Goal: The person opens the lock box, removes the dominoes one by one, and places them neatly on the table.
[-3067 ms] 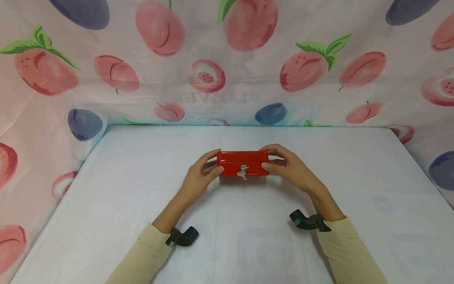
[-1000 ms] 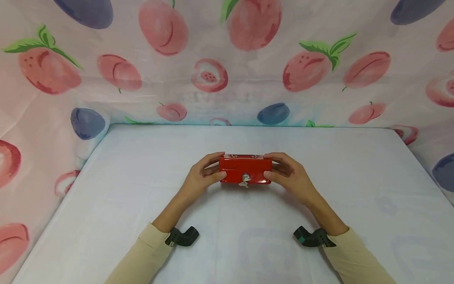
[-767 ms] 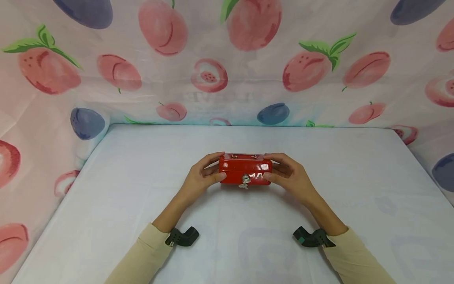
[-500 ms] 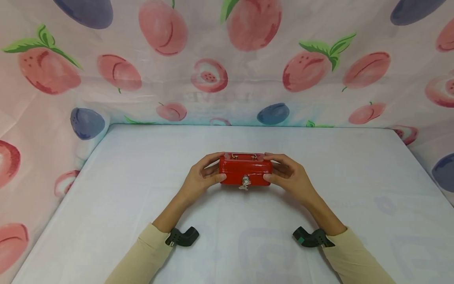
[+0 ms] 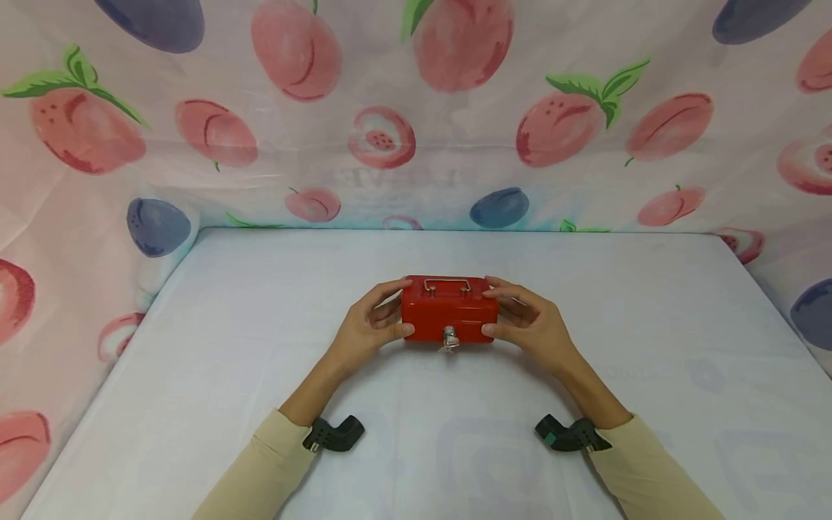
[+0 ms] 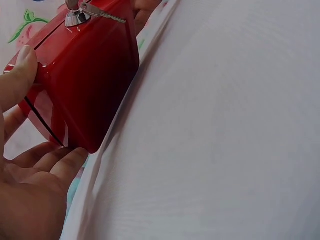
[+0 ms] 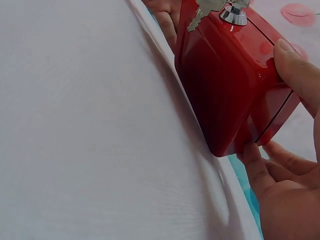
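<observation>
A small red metal cash box (image 5: 448, 318) hangs between my two hands at mid-table in the head view, its lid down and a wire handle (image 5: 447, 282) on top. Keys (image 7: 197, 19) dangle from the silver lock (image 6: 77, 19) on its front. My left hand (image 5: 370, 318) grips the left end, thumb on the front and fingertips at the end and back. The opposite end is held by my right hand (image 5: 529, 318) in the same way. Both wrist views show the box's underside, held off the cloth and tilted.
A white cloth (image 5: 416, 448) covers the table. Behind it and at the sides hangs a curtain (image 5: 448, 159) printed with peaches and blue fruit. A black wrist camera mount sits on each wrist.
The box has come slightly nearer and tipped toward me, so its top and wire handle now show more than before. Both hands have kept their hold and moved with it.
</observation>
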`<state>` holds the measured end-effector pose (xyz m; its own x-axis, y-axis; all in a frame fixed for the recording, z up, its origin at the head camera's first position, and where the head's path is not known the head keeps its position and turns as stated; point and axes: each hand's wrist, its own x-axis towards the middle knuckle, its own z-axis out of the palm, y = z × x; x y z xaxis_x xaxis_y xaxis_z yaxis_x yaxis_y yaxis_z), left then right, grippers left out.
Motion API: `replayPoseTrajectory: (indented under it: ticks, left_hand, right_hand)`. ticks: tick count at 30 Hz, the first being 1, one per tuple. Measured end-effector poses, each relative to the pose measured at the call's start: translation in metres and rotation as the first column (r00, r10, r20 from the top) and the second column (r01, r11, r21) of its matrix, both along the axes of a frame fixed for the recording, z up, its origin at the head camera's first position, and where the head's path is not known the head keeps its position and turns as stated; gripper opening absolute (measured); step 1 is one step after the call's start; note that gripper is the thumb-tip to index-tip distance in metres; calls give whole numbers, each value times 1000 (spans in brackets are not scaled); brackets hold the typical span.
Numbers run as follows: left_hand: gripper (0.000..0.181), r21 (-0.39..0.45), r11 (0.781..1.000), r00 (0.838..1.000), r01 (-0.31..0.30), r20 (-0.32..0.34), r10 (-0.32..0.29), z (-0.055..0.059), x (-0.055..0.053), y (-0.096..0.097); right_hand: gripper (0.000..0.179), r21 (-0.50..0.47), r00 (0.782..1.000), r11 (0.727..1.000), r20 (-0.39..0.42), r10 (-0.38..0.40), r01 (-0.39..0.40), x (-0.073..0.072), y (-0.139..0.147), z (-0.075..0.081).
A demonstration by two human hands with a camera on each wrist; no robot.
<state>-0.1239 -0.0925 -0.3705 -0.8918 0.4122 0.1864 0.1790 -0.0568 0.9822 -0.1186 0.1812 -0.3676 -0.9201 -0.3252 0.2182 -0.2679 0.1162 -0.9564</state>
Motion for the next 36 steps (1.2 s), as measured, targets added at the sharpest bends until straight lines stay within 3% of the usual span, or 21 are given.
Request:
replayPoseTrajectory:
  ticks: [15,25,29,36]
  left_hand:
    - [63,1,1000,999,26,-29,-26,-4,0,0]
    - [66,-3,1000,998,26,-63,-27,-15,-5,0]
    - [65,2,999,997,36,-62,-35,-6,0,1]
    - [65,-11,999,997,35,-70,-36,-5,0,1]
  right_hand:
    - [43,-22,1000,1000,-14,12,-13,-2,1,-6]
    - [44,-34,1000,999,-18,19,-19,-12,7,-26]
    - [43,-14,1000,1000,-8,16,-16,-12,7,-27]
    - [42,-39,1000,999,-7,30,-31,-12,7,-29]
